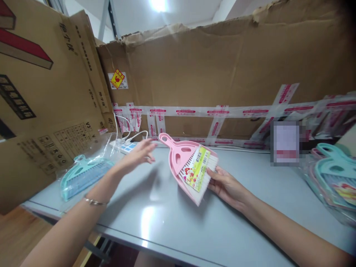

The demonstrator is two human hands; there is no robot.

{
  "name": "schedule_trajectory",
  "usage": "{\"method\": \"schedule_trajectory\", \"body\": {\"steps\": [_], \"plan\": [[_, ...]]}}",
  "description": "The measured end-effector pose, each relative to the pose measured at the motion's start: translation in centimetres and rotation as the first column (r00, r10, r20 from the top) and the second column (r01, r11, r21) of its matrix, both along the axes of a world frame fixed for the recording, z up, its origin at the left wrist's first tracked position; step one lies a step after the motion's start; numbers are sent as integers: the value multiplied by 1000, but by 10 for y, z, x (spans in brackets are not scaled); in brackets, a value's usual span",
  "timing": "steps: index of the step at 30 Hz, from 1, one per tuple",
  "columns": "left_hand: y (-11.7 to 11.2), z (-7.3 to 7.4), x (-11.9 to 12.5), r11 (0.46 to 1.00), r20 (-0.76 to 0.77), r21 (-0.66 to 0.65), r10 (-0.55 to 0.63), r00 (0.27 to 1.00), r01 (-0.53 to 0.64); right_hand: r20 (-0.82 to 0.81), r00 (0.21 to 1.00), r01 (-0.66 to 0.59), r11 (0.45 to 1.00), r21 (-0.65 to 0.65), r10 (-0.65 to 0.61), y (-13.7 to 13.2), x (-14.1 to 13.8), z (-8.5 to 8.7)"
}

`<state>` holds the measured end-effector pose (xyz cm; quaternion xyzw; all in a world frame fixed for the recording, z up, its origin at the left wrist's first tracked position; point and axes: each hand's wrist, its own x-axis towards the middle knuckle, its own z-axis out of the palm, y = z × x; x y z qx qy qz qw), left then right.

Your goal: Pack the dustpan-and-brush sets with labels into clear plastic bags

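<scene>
A pink dustpan and brush set [180,159] is held above the table by my right hand [224,185], whose thumb lies over the white bristles while the fingers go behind. A yellow-green printed label [198,168] covers part of the brush. The set tilts, its looped handle pointing up and left. My left hand [141,152] hovers to the left of that handle, apart from it, fingers spread and holding nothing. Below and left of my left forearm lies a turquoise dustpan and brush set [86,172] in clear plastic wrapping.
More wrapped dustpan sets [333,174] are piled at the table's right end. A white power strip [128,147] with cables sits at the back left. Tall cardboard [194,74] walls the back, and a printed carton [55,92] stands at the left. The grey table [167,222] has a near edge.
</scene>
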<state>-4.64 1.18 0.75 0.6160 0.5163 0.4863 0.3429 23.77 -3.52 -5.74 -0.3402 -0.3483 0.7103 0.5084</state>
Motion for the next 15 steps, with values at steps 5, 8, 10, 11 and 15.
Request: {"method": "schedule_trajectory", "body": {"steps": [5, 8, 10, 11, 15], "plan": [[-3, -25, 64, 883, 377, -190, -339, 862, 430, 25, 994, -104, 988, -113, 107, -2, 3, 8], [-2, -32, 75, 898, 453, -150, -310, 836, 414, 64, 995, -70, 990, -119, 78, 0, 4, 13], [-3, -36, 76, 900, 494, -121, -312, 812, 419, 177, 983, -37, 998, -50, 46, 6, 8, 9], [-3, -37, 77, 902, 517, -99, -314, 797, 419, 285, 959, -5, 1000, 10, 2, 12, 13, 6], [-2, -37, 72, 929, 589, -28, -283, 757, 369, 692, 633, 127, 928, 351, -348, 45, 64, -11]]}}
